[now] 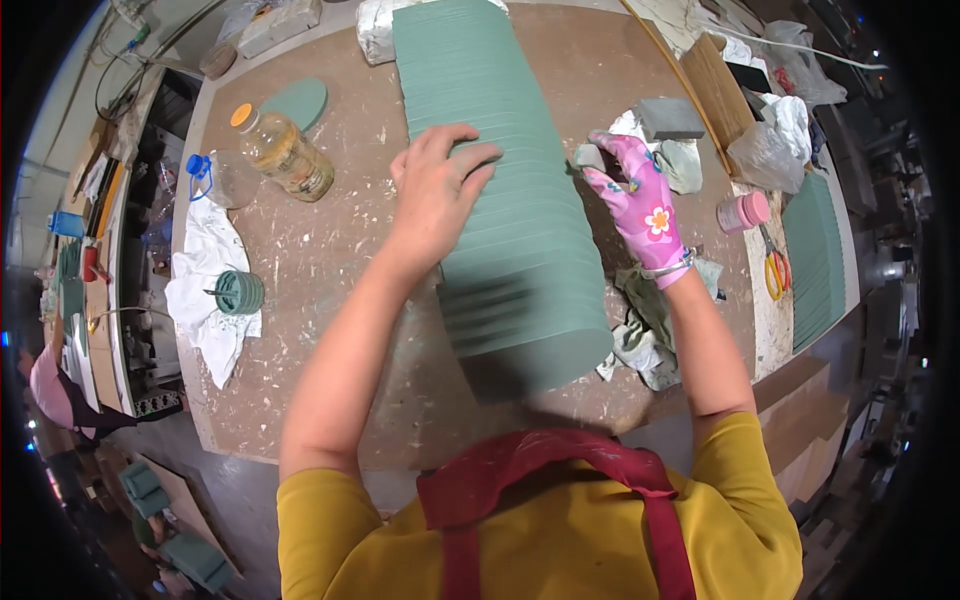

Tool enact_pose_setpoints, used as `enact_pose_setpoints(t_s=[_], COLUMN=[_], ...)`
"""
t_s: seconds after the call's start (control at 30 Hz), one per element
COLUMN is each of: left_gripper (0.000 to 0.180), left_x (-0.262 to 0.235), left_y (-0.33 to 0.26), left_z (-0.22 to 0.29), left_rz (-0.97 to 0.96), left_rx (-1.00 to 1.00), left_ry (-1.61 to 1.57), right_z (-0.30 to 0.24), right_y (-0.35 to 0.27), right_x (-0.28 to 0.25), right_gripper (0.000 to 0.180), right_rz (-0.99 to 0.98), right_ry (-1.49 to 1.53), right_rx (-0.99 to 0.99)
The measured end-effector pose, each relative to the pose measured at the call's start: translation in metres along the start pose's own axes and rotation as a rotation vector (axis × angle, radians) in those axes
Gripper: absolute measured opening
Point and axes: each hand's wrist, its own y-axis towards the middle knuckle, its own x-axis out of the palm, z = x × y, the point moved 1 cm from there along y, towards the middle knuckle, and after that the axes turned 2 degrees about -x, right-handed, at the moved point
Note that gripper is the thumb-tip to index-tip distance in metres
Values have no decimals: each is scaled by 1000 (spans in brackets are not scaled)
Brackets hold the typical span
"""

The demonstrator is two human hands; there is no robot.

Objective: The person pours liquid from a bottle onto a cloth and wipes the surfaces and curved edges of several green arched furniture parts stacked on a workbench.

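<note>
Fanned green sheets (pixel 540 240), centre frame
My left hand (pixel 437 190) lies open over them; my gloved right hand (pixel 645 205) curls alongside; whether it grips anything, I cannot tell.

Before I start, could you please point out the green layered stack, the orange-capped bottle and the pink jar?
Green layered stack (pixel 525 222): head view, middle of its ridged top.
Orange-capped bottle (pixel 290 160): head view, middle of its body.
Pink jar (pixel 735 214): head view, side below its lid.
</note>
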Motion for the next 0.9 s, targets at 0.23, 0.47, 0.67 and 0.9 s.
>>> enact_pose_setpoints(t_s=[0.23,0.47,0.67,0.9], left_gripper=[18,22,22,22], left_x=[-2,1,-1,5], left_y=[-2,0,-1,-1], left_z=[-2,0,-4,-5], left_rz=[8,-7,2,37], left_rx=[25,50,46,39], left_ry=[-8,-14,-12,-7], right_z=[-6,-16,-16,-26], right_y=[3,27,33,46], right_x=[11,10,9,18], right_gripper=[35,29,27,37], right_rz=[-11,-100,-172,-213], right_ry=[-57,-77,-5,28], right_rx=[-67,-96,-150,-146])
